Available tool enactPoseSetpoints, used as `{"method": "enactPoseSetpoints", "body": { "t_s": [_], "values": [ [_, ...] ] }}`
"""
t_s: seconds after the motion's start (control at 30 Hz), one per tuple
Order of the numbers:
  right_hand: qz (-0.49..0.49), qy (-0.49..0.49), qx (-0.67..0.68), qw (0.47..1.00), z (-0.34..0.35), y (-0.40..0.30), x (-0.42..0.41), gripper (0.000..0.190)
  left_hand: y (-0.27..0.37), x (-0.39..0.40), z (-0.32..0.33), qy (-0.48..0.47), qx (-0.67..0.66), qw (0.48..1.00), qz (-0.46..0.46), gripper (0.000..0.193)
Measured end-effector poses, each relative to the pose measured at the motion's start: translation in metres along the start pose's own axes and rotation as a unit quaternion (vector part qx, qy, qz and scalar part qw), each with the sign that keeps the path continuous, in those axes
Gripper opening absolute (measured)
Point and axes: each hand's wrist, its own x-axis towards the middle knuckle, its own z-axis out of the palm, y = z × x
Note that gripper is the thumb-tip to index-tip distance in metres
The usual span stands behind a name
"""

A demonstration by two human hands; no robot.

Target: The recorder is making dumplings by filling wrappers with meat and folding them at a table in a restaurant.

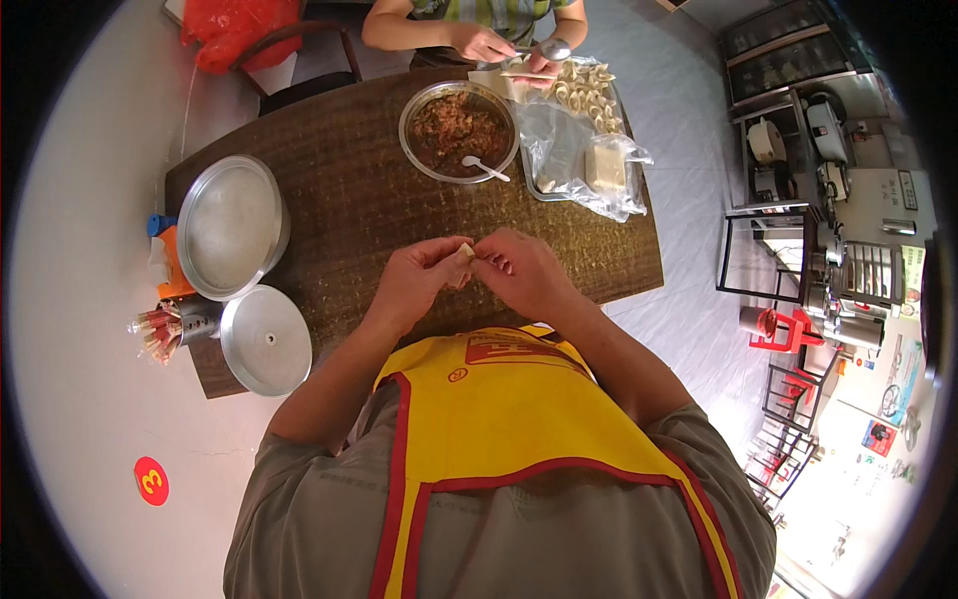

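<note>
Close to the table's near edge, a small pale folded wonton point(465, 251) sits between my fingertips. My left hand point(419, 281) pinches it from one side, and its fingers hide most of the dough. My right hand point(530, 271) meets it from the other side with bent fingers. Beyond them stands a steel bowl point(408, 146) of reddish-brown minced filling point(456, 123), with a white spoon point(486, 168) in it. To its right, a metal tray point(533, 180) bears rows of folded wontons point(587, 93) and a plastic-wrapped stack of wrappers point(606, 166).
Across the table point(337, 165), another person's hands point(479, 43) hold a wrapper point(530, 74) and a metal spoon point(554, 49). Left stand a large aluminium pot point(228, 224), a round lid point(266, 341) and a chopstick holder point(198, 320). A chair point(314, 90) stands at the far side.
</note>
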Motion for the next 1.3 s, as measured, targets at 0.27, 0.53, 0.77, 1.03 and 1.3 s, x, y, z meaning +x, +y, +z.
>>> {"method": "enactPoseSetpoints", "body": {
  "t_s": [0.27,0.53,0.77,1.03,1.3],
  "values": [
    [-0.007,0.003,-0.002,1.0,0.002,0.001,-0.002,0.014,0.001,-0.003,0.002,0.013,0.02,1.0,0.003,0.038],
    [-0.01,0.006,-0.028,1.0,0.003,0.004,-0.008,0.016,-0.005,-0.001,0.0,-0.01,0.01,1.0,-0.004,0.038],
    [-0.023,0.018,-0.025,0.999,0.005,0.003,-0.011,0.015,-0.003,-0.004,0.0,-0.019,0.014,1.0,0.001,0.038],
    [-0.01,0.022,-0.012,1.0,0.01,-0.005,-0.016,0.014,-0.003,-0.011,0.0,-0.021,0.0,1.0,0.0,0.035],
    [-0.024,0.019,-0.039,0.999,0.017,-0.013,-0.02,0.015,-0.002,-0.021,-0.007,-0.025,0.008,1.0,0.0,0.034]
  ]
}}
